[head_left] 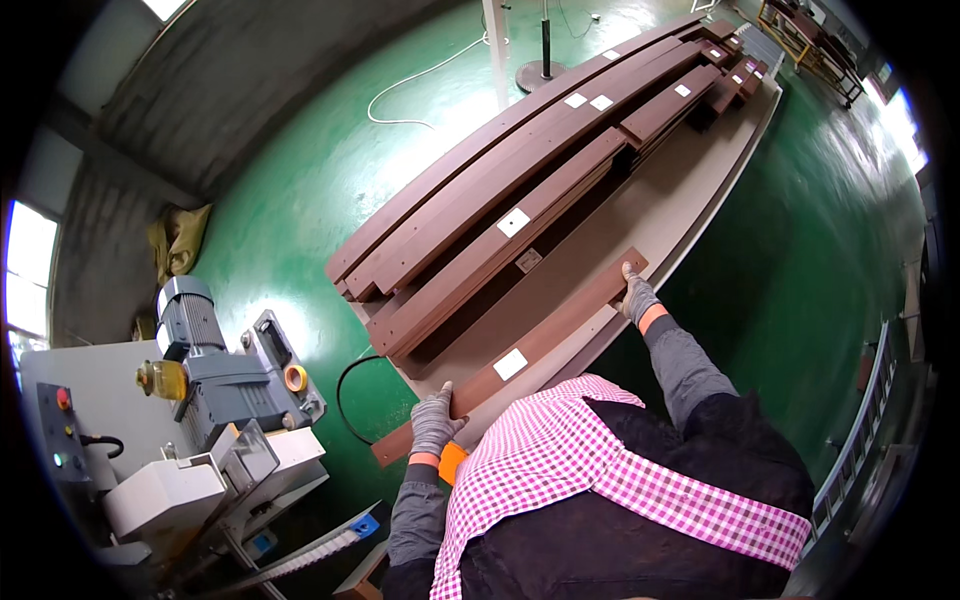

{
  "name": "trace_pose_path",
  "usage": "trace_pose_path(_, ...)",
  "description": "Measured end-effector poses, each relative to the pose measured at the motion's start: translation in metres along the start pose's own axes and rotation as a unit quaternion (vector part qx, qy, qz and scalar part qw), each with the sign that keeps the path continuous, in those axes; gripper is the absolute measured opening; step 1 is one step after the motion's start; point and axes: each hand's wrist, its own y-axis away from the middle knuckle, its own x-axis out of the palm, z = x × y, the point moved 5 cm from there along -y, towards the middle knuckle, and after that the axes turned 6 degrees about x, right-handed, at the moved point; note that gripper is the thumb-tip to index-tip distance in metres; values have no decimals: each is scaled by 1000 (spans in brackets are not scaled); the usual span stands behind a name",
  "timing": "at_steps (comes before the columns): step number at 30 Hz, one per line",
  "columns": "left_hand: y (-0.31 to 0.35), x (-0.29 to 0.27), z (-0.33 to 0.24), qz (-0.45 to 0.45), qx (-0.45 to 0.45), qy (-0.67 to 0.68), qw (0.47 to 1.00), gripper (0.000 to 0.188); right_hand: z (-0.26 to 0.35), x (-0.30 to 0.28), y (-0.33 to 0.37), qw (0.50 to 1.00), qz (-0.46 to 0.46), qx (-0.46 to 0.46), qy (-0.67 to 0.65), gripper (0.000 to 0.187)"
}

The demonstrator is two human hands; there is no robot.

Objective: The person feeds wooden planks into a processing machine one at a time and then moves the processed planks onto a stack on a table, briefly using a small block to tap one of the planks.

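We saw both hands, in grey knit gloves, on one long dark brown plank (520,350) lying diagonally across the centre of the frame, from lower left to right of centre. The left hand (433,422) was closed round the plank's near end, lower centre-left, fingers wrapped over its top edge. The right hand (635,296) was clamped on the far end, right of centre, fingers over the corner. The plank lay along the near edge of a pale worktop (690,200) that ran toward the upper right; whether it rested flat or was lifted slightly we couldn't tell. A white label (510,364) sat approx. mid-plank.

Behind it, toward upper centre, a stack of similar planks (500,200) lay on the worktop, parallel to the held one but well apart from it, w/ several white labels on them. More short pieces sat at the far end, upper right.

At lower left stood a grey machine (215,390) w/ a motor, and a control box w/ buttons at the far left edge. A black cable looped on the green floor (300,200) between machine and worktop; a white cable lay on the floor at top centre. A pink-and-white checked apron over dark clothes filled the bottom of the frame.
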Motion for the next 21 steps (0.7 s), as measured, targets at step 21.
trace_pose_path(21,8,89,47,-51,-274,120,953,81,-89,52,14,548,85,-404,727,58)
